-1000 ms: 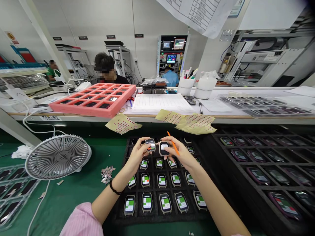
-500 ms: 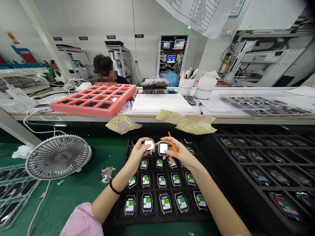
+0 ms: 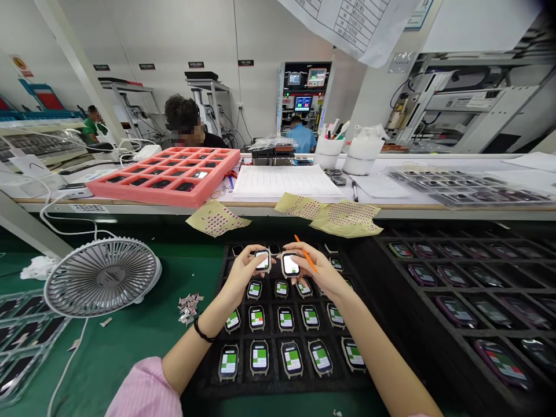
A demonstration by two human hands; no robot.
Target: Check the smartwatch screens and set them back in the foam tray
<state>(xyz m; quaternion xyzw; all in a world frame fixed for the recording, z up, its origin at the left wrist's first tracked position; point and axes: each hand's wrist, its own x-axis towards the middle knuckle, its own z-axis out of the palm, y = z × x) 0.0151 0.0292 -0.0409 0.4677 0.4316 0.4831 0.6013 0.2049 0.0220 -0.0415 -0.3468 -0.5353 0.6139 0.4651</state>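
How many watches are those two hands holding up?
2. The first watch is in the left hand, and the second watch is in the right hand, which also holds an orange stick. Anything tucked behind the hands would be hidden.

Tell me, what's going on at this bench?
Someone is handling two small watches over a black tray. The left-hand grip holds one watch, its thumb over part of the screen, and the right-hand grip holds a second watch plus an orange stick. Both screens are lit mostly white. Beneath them, more watches sit in the tray's compartments, many showing green and white screens.
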